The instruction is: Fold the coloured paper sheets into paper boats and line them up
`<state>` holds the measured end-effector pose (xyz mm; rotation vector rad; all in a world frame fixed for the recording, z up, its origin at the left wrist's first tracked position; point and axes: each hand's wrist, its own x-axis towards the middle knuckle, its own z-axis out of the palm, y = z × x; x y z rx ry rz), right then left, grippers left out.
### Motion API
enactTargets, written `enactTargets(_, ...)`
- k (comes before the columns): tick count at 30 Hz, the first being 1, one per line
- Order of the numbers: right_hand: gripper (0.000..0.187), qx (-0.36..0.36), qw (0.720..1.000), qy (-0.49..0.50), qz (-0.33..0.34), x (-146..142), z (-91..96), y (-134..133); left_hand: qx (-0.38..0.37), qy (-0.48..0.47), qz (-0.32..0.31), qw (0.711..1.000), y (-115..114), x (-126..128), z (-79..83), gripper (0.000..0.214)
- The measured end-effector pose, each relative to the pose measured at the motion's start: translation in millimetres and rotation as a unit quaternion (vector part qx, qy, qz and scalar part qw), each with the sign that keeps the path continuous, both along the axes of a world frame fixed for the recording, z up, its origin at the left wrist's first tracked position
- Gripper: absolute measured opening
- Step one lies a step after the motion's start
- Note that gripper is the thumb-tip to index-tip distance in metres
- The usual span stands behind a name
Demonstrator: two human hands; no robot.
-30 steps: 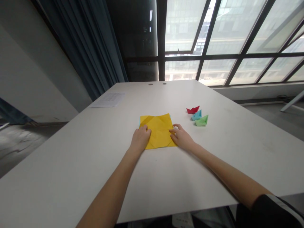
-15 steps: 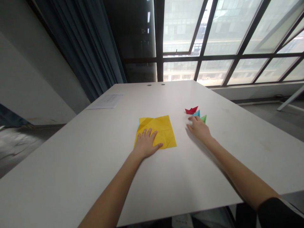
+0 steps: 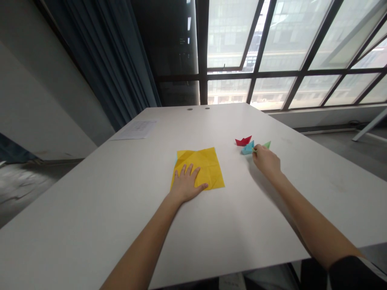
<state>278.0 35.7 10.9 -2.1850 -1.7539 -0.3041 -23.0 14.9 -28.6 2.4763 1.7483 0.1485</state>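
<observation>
My left hand lies flat with spread fingers on a creased sheet of yellow paper. A thin light-blue edge shows at the sheet's left side. My right hand is closed on a green paper boat, which it partly hides. Just left of my right fingers stands a blue paper boat. A red paper boat sits slightly farther back, close to the blue one.
All of this is on a long white table. A printed sheet of paper lies at its left edge. Two dark round inserts are set in the far end, before a blue curtain and windows.
My right hand has moved to the right and closed on the green boat, which has shifted right with it. The blue boat is now uncovered. My left hand has stayed put.
</observation>
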Motion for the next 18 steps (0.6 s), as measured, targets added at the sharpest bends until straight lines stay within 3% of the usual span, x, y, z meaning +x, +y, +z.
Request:
enactTargets(2, 0.021, 0.052, 0.998, 0.006, 0.037, -4.6, 3.5, -2.7, 0.002, -0.003, -0.002, 1.000, 0.3, -0.2, -1.1, 0.082)
enactTargets(5, 0.019, 0.104, 0.982, 0.045, 0.150, -17.9, 5.0, -8.6, 0.022, -0.014, -0.008, 1.000, -0.6, -0.4, 0.9, 0.079)
enactTargets(8, 0.014, 0.127, 0.940, 0.093, 0.301, -37.3, 5.0, -19.0, 0.072, -0.062, -0.007, 0.995, -3.2, 0.9, 8.9, 0.067)
enactTargets(11, 0.006, 0.110, 0.894, 0.112, 0.420, -57.0, 4.7, -30.8, 0.108, -0.191, -0.023, 0.975, -5.8, 5.8, 17.8, 0.054)
enactTargets(14, 0.005, 0.082, 0.856, 0.108, 0.500, -71.7, 3.1, -40.0, 0.057, -0.383, -0.042, 0.921, -6.5, 14.8, 19.9, 0.051)
enactTargets(18, 0.007, 0.035, 0.823, 0.112, 0.556, -82.2, 1.4, -48.5, -0.038, -0.592, -0.031, 0.804, -5.1, 26.9, 15.7, 0.044)
